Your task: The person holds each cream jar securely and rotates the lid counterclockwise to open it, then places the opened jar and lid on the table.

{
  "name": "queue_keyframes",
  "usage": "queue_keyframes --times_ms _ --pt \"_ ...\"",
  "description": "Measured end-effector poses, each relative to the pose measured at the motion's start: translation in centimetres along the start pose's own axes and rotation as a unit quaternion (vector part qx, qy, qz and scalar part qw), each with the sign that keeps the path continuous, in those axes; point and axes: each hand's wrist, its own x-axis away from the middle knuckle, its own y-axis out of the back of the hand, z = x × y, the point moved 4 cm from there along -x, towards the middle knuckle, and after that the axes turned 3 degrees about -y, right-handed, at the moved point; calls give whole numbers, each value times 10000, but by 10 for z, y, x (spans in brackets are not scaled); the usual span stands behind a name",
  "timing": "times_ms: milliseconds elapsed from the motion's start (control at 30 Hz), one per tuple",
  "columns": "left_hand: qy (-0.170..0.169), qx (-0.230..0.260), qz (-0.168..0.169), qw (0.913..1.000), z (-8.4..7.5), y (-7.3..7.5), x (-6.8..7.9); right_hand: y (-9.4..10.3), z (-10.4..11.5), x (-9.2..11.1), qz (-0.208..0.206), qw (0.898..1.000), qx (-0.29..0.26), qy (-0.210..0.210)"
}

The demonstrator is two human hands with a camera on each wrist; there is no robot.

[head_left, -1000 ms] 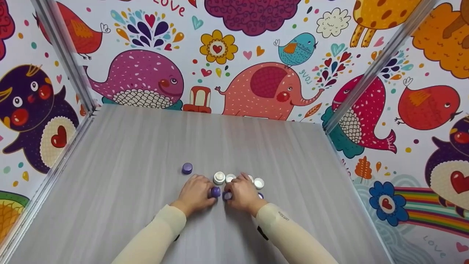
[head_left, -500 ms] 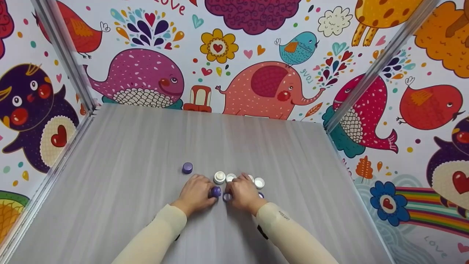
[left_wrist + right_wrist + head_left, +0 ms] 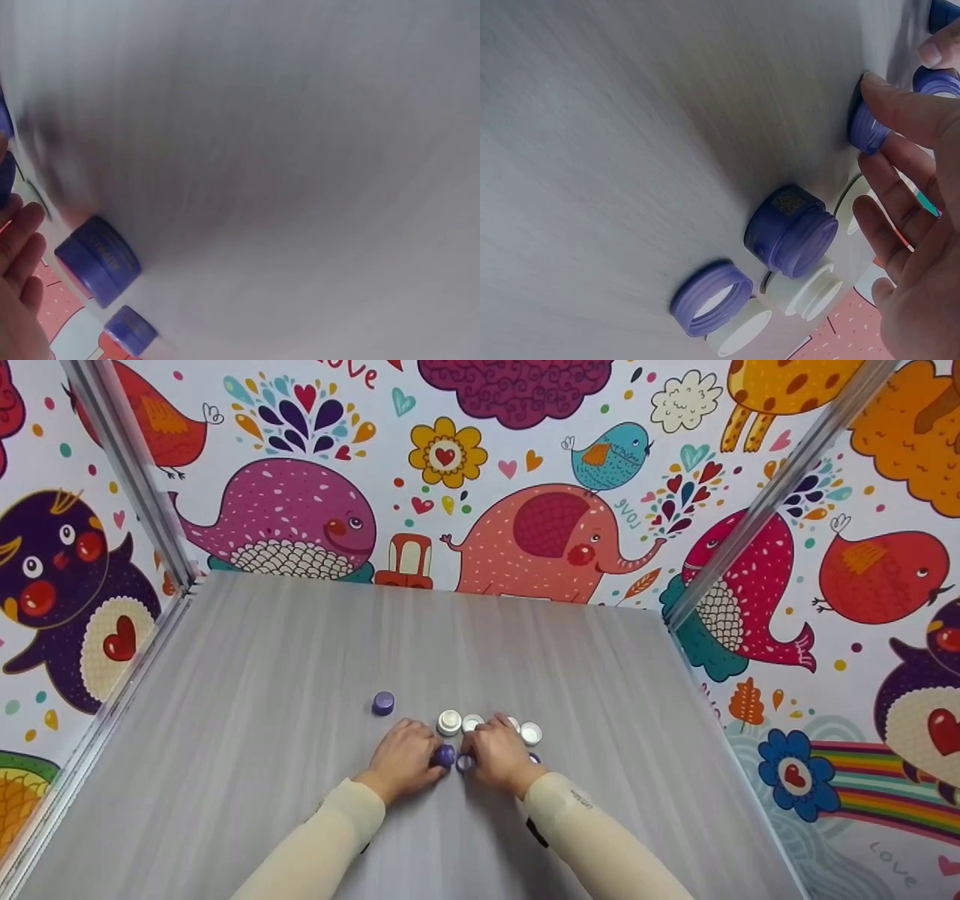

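In the head view my left hand (image 3: 403, 757) holds a small purple jar (image 3: 444, 755) between thumb and fingers. Close to its right, my right hand (image 3: 498, 750) pinches a purple screw lid (image 3: 466, 763). The right wrist view shows thumb and fingertips around that lid (image 3: 868, 129), its open side facing the left hand's jar (image 3: 936, 80). A gap separates the two pieces. Beyond the hands sit a white jar (image 3: 449, 723) and a white lid (image 3: 472, 724). The left wrist view catches only part of the left hand (image 3: 21, 277), beside a larger purple jar (image 3: 99, 260).
A small purple container (image 3: 383, 703) stands beyond the left hand. By the right hand are an uncapped purple jar (image 3: 791, 231), a purple ring-shaped lid (image 3: 711, 298), another white jar (image 3: 804, 291) and a white lid (image 3: 740, 328). Patterned walls (image 3: 300, 517) enclose the grey table (image 3: 300, 645).
The purple jar in my left hand has tilted and shifted slightly to the right and nearer. My right hand and its lid stay almost in place; the loose pieces have not moved.
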Motion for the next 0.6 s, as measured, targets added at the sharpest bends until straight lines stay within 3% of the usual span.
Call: queue_keyframes --times_ms 333,600 --pt "2 -151 178 9997 -3 -7 0 -3 -1 0 -19 10000 56 -66" --pt "-176 -422 117 9989 -6 -10 0 -4 -2 1 -92 9999 71 -86"
